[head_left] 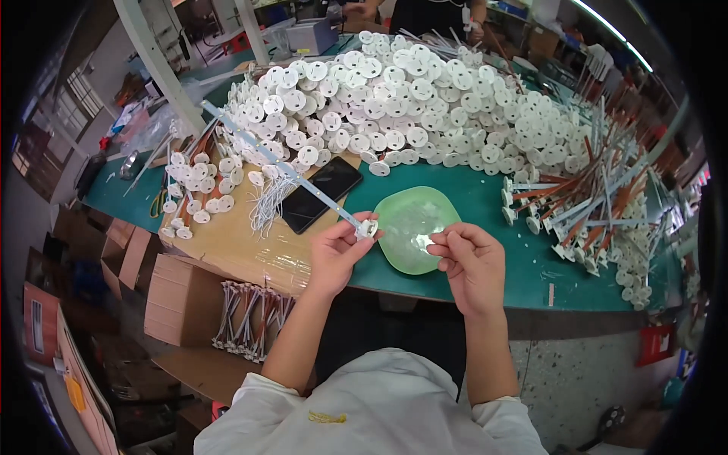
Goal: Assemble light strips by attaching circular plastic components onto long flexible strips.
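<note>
Clock positions are taken from the bowl (409, 262), which sits on the green surface (523, 284).

The left hand (334, 254) is at 8 o'clock, its fingers clamped on the capped end of a strip (292, 171); the white cap (368, 227) shows at the fingertips beside the bowl's rim. The strip's free end points to 10 o'clock, passing above the phone (322, 193). The right hand (474, 265) is at 4 o'clock, over the bowl's near edge, thumb and forefinger close together.

The grip at the end appears chosen to steady the cap and turn it toward the right hand. The bowl's place between the hands probably keeps its contents within short reach. The heap (417, 98) at 12 o'clock and the bundle (599, 205) at 3 o'clock seem set outward to leave working room.

Not established: whether the right fingers meet or pinch a small part; what the bright patch in the bowl is. The cap is partly covered by fingers. Pieces deep in the heap are hidden. Beyond it, a co-worker (428, 15) is cut off by the upper edge. The box (182, 299), between 8 and 9 o'clock, shows only some of its contents.
</note>
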Demonstrator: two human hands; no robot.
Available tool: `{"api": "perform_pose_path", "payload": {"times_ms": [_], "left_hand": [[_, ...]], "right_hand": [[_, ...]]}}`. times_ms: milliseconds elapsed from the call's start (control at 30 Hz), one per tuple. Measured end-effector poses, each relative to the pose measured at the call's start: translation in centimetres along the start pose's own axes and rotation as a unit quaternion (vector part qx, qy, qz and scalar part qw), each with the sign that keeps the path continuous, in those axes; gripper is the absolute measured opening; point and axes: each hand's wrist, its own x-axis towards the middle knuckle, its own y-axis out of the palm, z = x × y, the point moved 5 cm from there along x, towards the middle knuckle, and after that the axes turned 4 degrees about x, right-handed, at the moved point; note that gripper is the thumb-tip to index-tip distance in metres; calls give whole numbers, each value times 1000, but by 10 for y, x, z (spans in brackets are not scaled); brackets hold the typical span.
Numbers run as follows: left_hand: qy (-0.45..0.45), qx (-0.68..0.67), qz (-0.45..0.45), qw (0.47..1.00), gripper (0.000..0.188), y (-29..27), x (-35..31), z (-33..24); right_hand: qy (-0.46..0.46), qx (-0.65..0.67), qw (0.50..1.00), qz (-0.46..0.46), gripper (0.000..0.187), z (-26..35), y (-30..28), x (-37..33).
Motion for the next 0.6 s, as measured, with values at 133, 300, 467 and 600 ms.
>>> {"api": "perform_pose_path", "payload": {"times_ms": [133, 300, 467, 600], "left_hand": [[-13, 16, -32, 999, 38, 9, -11, -7], [-7, -167, 25, 986, 37, 79, -42, -34], [-2, -258, 59, 964, 39, 120, -57, -55], [-5, -293, 102, 951, 38, 135, -65, -57]], "right_hand": [[-1, 34, 999, -6, 9, -6, -7, -23], [-64, 42, 997, 4, 6, -19, -5, -56], [-288, -111, 950, -34, 6, 5, 14, -85], [-403, -229, 885, 29, 12, 26, 19, -98]]}}
